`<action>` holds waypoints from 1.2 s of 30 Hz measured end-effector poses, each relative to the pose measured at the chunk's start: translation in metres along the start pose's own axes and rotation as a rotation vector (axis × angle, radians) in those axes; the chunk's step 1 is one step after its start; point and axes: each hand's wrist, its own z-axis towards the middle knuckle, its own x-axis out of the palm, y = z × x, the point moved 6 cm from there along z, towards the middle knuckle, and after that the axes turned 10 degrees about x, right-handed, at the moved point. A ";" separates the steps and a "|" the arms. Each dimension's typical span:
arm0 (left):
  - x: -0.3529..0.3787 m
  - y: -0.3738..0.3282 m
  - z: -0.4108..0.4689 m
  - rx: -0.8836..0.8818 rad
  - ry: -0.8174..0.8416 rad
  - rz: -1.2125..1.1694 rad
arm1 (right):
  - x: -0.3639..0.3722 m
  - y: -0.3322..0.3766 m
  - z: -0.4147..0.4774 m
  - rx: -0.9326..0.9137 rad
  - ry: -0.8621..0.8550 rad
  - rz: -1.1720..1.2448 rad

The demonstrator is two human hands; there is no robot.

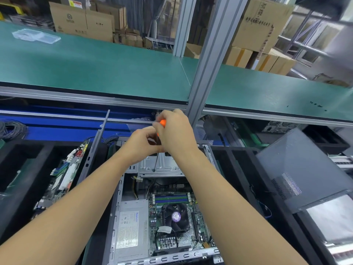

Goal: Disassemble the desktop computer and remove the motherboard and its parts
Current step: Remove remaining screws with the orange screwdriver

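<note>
The open desktop case (114,217) lies in front of me with its motherboard (198,224), the CPU fan (175,217), the RAM sticks (171,198) and the grey power supply (131,230) inside. My right hand (177,132) grips the orange handle of a screwdriver (156,161). Its thin shaft points down, with the tip on the metal drive bracket (164,166) at the far end of the case. My left hand (142,143) is curled round the lower part of the handle, touching the right hand.
A loose motherboard (66,173) lies in a black foam tray on the left. A grey case side panel (299,169) leans at the right. A green shelf (95,67) on an aluminium post (206,64) hangs above the case. Coiled cables (13,129) sit far left.
</note>
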 end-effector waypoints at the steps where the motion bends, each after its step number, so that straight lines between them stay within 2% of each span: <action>1: 0.001 -0.001 -0.001 0.009 0.010 -0.049 | 0.000 0.001 0.000 -0.012 0.019 0.010; 4: -0.002 -0.002 -0.006 0.008 0.039 -0.204 | -0.003 0.001 -0.001 -0.014 0.100 0.057; 8: -0.005 -0.004 -0.006 0.023 -0.034 -0.123 | 0.001 0.003 -0.001 0.012 0.194 0.065; 12: -0.003 -0.004 -0.001 -0.001 -0.080 0.002 | 0.002 0.003 -0.002 0.002 0.063 0.001; 15: 0.002 -0.006 -0.001 0.005 -0.029 0.029 | 0.001 -0.004 0.000 0.049 0.015 -0.031; 20: 0.002 -0.004 -0.008 0.012 0.019 -0.194 | -0.003 -0.004 0.000 0.003 0.097 0.021; 24: -0.001 -0.003 -0.012 -0.004 -0.021 -0.129 | 0.002 -0.003 0.001 0.018 0.191 0.056; 29: -0.003 -0.004 -0.007 -0.018 -0.068 -0.020 | 0.004 -0.001 0.000 0.022 0.064 -0.046; 31: -0.001 -0.005 -0.005 -0.026 -0.043 0.012 | 0.006 0.000 -0.001 0.009 0.077 -0.058; 36: -0.004 -0.004 -0.010 -0.025 0.033 -0.116 | 0.007 0.005 -0.004 -0.046 0.202 -0.007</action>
